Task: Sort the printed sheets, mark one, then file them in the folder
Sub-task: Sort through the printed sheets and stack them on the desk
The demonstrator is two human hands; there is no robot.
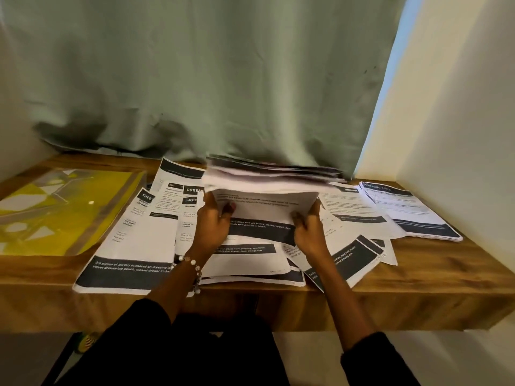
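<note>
Both hands are gripping 1 stack of printed sheets (pixel 267 188): left hand (pixel 213 218) pinching its left edge, right hand (pixel 308 228) its right edge.

I see a wooden bench (pixel 434 270) with a thick front edge, set into a nook between a pale wall (pixel 16 129) on the left and a cream wall (pixel 457 112) on the right. Behind it a grey-green curtain (pixel 211 79) hangs in soft folds, its hem bunched on the back of the bench, and a strip of cool blue daylight (pixel 390 79) shows along its right edge. Below the bench I can make out pale floor (pixel 312 355), dim and in shadow.
</note>
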